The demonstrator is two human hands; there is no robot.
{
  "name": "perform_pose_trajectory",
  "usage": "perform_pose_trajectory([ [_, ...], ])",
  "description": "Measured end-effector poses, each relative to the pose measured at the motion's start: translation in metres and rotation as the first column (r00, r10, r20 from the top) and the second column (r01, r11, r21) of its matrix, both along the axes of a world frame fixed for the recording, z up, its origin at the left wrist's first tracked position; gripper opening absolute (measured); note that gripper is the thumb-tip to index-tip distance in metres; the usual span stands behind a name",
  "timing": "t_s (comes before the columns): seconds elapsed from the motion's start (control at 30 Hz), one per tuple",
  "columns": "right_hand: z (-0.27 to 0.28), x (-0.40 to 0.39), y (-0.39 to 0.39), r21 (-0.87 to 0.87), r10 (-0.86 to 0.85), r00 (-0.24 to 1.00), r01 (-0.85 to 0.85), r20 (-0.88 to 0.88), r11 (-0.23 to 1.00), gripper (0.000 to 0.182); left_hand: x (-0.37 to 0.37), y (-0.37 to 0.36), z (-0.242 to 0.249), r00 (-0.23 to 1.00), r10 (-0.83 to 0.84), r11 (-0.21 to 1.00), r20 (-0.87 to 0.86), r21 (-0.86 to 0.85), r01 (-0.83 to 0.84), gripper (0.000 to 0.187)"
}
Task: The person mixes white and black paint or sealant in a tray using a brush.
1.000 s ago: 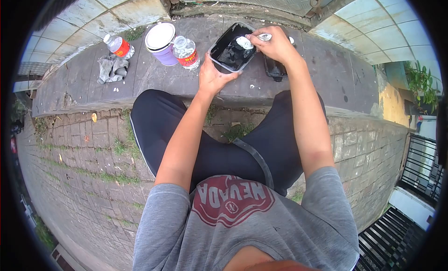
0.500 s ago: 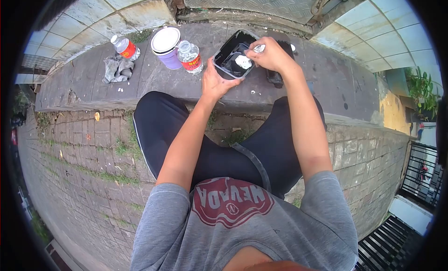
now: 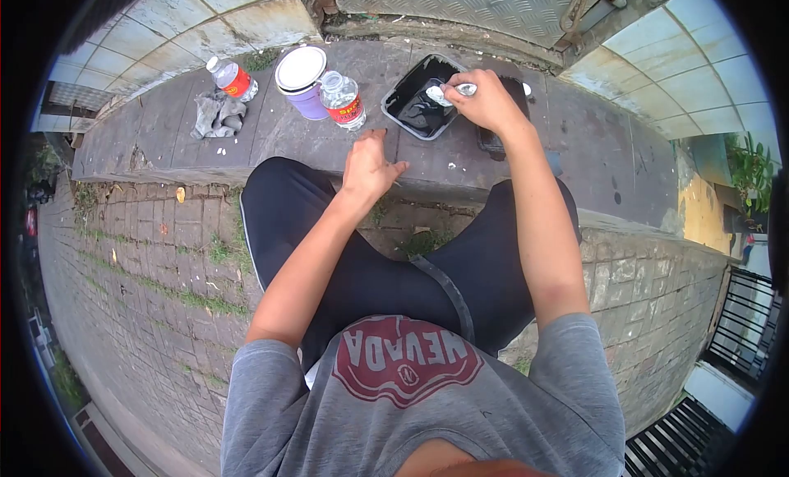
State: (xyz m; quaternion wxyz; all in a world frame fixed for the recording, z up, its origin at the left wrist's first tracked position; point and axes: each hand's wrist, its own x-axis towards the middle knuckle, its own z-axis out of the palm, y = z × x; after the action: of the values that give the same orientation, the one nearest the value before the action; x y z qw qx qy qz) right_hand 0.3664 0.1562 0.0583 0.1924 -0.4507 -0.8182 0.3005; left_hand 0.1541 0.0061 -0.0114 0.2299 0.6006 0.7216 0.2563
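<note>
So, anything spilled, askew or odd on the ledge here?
Small white bits lie scattered by the crumpled rag, one more near the black tray. One bottle lies on its side. Nothing else stands out.

The grey shirt (image 3: 427, 411) has a dark red badge with the word "NEVADA" in pale letters, seen upside down, at 6 o'clock. The red labels on the two water bottles (image 3: 341, 101) at 11 o'clock are too small to read.
</note>
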Motion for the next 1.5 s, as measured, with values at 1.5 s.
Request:
perform_pose_trajectory([
  [1.5, -0.012, -0.007, 0.002, 0.073, 0.067, 0.997, -0.063, -0.047, 0.995, 0.026, -0.042, 0.012, 0.037, 0.833, 0.173, 0.878, -0.526, 0.465, 0.112, 0.074],
])
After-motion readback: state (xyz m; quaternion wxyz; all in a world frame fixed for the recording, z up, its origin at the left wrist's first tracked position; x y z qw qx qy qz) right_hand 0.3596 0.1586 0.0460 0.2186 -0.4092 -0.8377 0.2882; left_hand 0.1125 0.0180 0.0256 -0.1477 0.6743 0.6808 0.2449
